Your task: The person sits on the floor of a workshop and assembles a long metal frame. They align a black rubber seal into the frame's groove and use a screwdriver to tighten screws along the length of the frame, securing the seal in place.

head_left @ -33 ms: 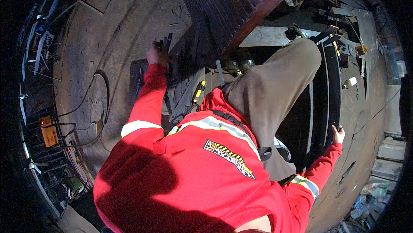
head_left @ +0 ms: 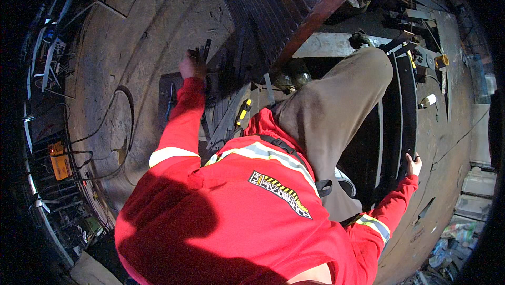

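Observation:
My left hand (head_left: 193, 66), in shadow, is closed at a cluster of short dark metal strips (head_left: 206, 51). Its far fingers and exact grip are hard to see. Far to the right, my right hand (head_left: 414, 165) pinches the near end of a long dark flat metal bar (head_left: 408, 111), thumb on its edge. This bar runs away from me past my raised knee. Between my left arm and my body lie more flat metal strips (head_left: 226, 119) and a yellow-and-black tool (head_left: 243, 112). A blue-handled tool (head_left: 170, 99) rests on a dark plate left of my left forearm.
A large ribbed brown metal panel (head_left: 284, 9) rises ahead. A black cable (head_left: 129, 109) loops on the worn surface at left, near an orange box (head_left: 60, 160). At right are a small pale bottle (head_left: 427, 101) and a yellow round part (head_left: 442, 61). Scraps and plastic (head_left: 447, 248) lie lower right.

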Motion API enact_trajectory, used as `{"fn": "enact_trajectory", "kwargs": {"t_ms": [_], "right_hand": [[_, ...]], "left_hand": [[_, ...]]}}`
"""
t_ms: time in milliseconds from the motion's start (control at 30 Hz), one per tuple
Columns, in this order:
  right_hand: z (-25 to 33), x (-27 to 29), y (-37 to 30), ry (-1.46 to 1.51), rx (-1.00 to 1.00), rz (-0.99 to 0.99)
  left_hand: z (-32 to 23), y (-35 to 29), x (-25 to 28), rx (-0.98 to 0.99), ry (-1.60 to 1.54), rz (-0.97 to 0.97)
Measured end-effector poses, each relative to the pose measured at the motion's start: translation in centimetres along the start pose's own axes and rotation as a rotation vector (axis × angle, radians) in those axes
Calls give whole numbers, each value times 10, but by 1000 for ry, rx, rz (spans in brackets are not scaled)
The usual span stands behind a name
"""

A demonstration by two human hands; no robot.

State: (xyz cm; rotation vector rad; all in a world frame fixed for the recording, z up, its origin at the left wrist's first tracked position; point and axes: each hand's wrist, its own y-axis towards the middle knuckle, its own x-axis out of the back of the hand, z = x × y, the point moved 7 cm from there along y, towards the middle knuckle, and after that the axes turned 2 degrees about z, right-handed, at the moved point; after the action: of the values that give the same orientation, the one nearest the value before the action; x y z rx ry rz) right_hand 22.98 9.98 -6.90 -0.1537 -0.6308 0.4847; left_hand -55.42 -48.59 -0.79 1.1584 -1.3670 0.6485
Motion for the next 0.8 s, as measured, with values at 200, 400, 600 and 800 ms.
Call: {"fn": "enact_trajectory", "kwargs": {"t_ms": [200, 400, 600, 800], "right_hand": [[-13, 11, -4, 19, -10, -45], [-21, 13, 2, 8, -8, -24], [-13, 12, -2, -28, -32, -46], [-12, 13, -7, -2, -54, -48]], "left_hand": [[-58, 0, 28, 242, -208, 7], [-36, 16, 25, 285, -286, -132], [-9, 44, 75, 418, -470, -305], [-47, 64, 231, 119, -967, -519]]}}
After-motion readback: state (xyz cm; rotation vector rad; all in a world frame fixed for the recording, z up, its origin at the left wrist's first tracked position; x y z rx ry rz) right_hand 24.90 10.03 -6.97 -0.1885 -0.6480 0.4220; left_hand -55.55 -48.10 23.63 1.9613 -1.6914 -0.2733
